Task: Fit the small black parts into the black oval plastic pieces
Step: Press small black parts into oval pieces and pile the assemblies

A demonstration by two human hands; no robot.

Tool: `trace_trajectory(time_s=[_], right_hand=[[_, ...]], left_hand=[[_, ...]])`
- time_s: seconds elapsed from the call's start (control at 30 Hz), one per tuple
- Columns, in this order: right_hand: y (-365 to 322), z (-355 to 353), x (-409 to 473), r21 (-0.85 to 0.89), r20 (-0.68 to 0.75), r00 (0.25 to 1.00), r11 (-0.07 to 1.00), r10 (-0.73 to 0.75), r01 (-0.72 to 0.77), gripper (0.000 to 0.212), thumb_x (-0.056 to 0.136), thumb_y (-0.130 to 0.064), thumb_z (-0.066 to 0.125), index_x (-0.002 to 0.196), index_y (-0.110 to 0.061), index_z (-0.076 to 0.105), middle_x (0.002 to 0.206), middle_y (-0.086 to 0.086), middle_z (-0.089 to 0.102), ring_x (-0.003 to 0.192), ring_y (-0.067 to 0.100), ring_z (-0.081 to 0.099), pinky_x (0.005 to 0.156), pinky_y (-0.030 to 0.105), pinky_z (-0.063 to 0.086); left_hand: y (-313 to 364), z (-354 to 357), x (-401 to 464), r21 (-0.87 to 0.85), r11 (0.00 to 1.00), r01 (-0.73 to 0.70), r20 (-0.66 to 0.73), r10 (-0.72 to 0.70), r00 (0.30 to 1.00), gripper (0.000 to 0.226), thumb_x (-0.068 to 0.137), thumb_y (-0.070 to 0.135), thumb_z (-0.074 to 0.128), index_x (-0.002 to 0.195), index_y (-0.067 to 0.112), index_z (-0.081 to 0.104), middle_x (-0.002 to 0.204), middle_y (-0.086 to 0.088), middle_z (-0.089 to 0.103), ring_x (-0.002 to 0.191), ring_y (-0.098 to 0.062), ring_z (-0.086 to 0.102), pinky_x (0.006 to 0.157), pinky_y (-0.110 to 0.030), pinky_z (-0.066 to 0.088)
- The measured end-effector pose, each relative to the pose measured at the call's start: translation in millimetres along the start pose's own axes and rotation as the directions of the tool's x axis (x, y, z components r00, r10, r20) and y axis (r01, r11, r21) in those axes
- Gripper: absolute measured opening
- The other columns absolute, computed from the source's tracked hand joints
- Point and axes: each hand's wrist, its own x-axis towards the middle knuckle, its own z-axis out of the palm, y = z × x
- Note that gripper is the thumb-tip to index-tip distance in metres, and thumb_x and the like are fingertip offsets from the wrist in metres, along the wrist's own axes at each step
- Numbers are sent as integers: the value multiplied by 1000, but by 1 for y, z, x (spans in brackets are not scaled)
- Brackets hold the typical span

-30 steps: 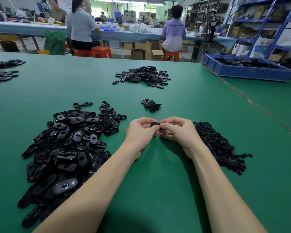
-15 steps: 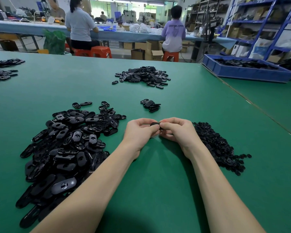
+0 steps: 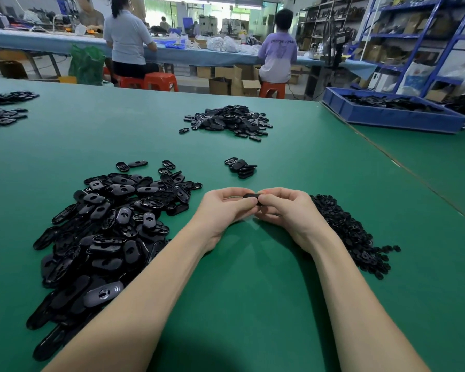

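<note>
green table (image 3: 279,277) | blue shelving (image 3: 424,36) | red stools (image 3: 160,80) | cardboard boxes (image 3: 234,81)

Left hand (image 3: 224,208) and right hand (image 3: 285,209) pinch one black oval piece (image 3: 251,197) together above the green table (image 3: 253,291).

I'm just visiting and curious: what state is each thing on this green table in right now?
Left hand: pinching the oval piece.
Right hand: pinching the oval piece.
Oval piece: held between both hands, above the table.
Oval pile: loose heap, left.
Small parts pile: loose heap, right.
Small stack: lying beyond the hands.
Blue tray: holding black parts.
</note>
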Motion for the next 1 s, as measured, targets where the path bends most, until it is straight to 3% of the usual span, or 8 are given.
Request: trace_trajectory(time_s=[0.27, 0.5, 0.7, 0.87, 0.93, 1.0], right_hand=[[2, 0, -2, -64, -20, 999, 997, -45, 44, 10, 86, 9, 72, 83, -1, 72, 75, 12, 73, 67, 17, 69, 73, 27, 63], [5, 1, -1, -81, -51, 997, 995, -54, 50, 11, 84, 9, 73, 82, -2, 73, 78, 14, 75, 70, 22, 72, 77, 30, 64], [7, 4, -2, -105, -70, 995, 993, -67, 59, 12, 84, 9, 73, 80, -3, 73, 74, 12, 76, 65, 18, 73, 69, 24, 62], [4, 2, -3, -7, -47, 997, 998, -56, 56, 9, 86, 6, 74, 86, -2, 71, 75, 10, 75, 65, 17, 72, 68, 25, 61], [4, 2, 0, 25, -77, 996, 998, -49, 51, 9, 87, 6, 73, 90, -2, 69, 72, 8, 74, 62, 15, 70, 66, 26, 61], [5, 3, 3, 5, -97, 994, 999, -42, 43, 9, 88, 6, 71, 91, -3, 69, 69, 7, 72, 63, 16, 67, 70, 28, 63]], left_hand=[[-3, 1, 1, 85, 996, -19, -51, 23, 998, 12, 87, -8, 68, 92, 3, 71, 89, -16, 76, 79, -21, 72, 84, -24, 60], [-5, 1, 2, 155, 987, -47, -75, 59, 995, 13, 86, -7, 69, 90, 5, 72, 91, -16, 76, 74, -18, 72, 77, -22, 60], [-10, 2, 5, 232, 970, -67, -134, 100, 986, 15, 83, -3, 72, 85, 12, 73, 88, -14, 77, 78, -22, 74, 84, -30, 59], [-8, -2, 4, 179, 979, -100, -33, 108, 994, 16, 85, -2, 71, 94, 12, 71, 90, -13, 78, 77, -19, 73, 86, -30, 60], [-7, -4, 5, 339, 921, -189, 11, 197, 980, 22, 84, 0, 70, 98, 17, 69, 87, -5, 78, 78, -16, 74, 84, -30, 59], [-4, -7, 5, 574, 764, -294, 37, 334, 942, 23, 82, 5, 71, 96, 23, 71, 84, 3, 78, 72, -7, 73, 78, -23, 58]])
